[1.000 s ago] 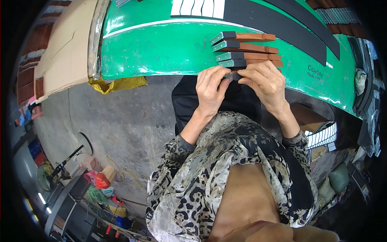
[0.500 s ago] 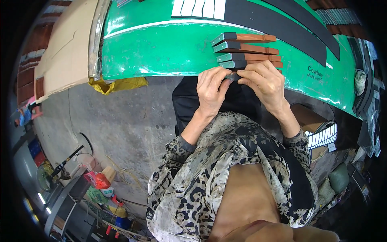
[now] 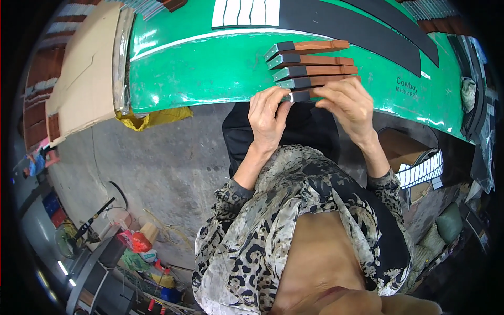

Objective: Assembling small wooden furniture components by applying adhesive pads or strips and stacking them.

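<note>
At the near edge of the green table, both hands pinch a short brown bar with a black band [image 3: 301, 96] near its left end. The thumb and fingertips of my left hand [image 3: 266, 114] close on its pale left end. On the brown part, my right hand [image 3: 348, 107] has its thumb and fingertips pressed together, hiding most of that part. Just beyond lie several similar brown bars [image 3: 328, 69] in a row, each with a black band and a pale, shiny left end.
Long black strips [image 3: 357, 34] and a white sheet with wavy black lines [image 3: 245, 12] lie at the back of the green table [image 3: 199, 68]. Cardboard [image 3: 84, 63] covers the left side. A yellow bag [image 3: 155, 118] hangs under the near edge.
My hands have drawn apart: the right has slid rightward along the bar and the left slightly leftward. The bar's black band now shows between them. The whole view has shifted slightly.
</note>
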Available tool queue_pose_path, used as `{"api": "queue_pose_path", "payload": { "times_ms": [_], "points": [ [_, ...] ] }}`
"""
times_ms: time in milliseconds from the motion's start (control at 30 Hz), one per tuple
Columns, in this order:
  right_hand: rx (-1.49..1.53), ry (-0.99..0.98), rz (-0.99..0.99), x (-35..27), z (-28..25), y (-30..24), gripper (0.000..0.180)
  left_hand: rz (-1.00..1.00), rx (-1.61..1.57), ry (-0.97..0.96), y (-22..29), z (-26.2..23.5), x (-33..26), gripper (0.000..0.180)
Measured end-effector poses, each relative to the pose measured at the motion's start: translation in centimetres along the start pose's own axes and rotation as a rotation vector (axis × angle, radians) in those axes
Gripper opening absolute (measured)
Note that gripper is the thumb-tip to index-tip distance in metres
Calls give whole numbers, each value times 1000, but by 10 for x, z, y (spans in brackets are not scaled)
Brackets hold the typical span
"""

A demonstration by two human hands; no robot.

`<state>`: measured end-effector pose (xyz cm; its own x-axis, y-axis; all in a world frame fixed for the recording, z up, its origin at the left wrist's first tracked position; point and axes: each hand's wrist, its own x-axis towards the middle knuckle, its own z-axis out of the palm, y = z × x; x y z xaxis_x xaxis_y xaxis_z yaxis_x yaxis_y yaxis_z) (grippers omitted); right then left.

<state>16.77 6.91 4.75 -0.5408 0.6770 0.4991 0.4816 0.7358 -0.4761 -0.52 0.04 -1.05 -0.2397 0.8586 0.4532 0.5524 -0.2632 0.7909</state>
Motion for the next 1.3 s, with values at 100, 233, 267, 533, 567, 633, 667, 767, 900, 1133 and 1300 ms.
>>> {"api": "queue_pose_path", "payload": {
  "times_ms": [100, 233, 267, 533, 567, 633, 667, 767, 900, 1133, 1300],
  "points": [
    [-28, -10, -13, -1, 5, -5, 32, 1, -2, -1, 0, 3, 0, 30],
    [-46, -9, -44, -3, 16, -3, 30, -6, 17, -3, 0, 3, -2, 29],
    [-45, -9, -30, -4, 18, -4, 30, -2, 19, -3, 0, 3, -1, 31],
    [-133, 55, -46, -7, 27, -5, 31, 6, 33, -44, 0, 3, 4, 35],
    [-140, 75, -52, -8, 26, -3, 31, 24, 26, -55, 1, 5, 5, 35],
    [-150, 76, -66, -13, 20, 2, 35, -4, 44, -44, 0, 7, 5, 32],
    [-93, 100, -55, -16, 14, 2, 37, -19, 46, -40, 0, 6, 3, 35],
    [-71, 276, 113, -31, -10, 15, 38, 25, 46, -61, -11, 0, 4, 74],
    [521, 481, 638, -38, -7, 59, 43, 86, 56, -284, -14, 3, 43, 119],
    [972, 318, 668, -13, 23, 82, 59, -68, -39, -426, -29, 8, 44, 127],
    [994, 333, 712, -11, 27, 70, 60, 22, -39, -426, -29, 6, 40, 119]
  ]
}}
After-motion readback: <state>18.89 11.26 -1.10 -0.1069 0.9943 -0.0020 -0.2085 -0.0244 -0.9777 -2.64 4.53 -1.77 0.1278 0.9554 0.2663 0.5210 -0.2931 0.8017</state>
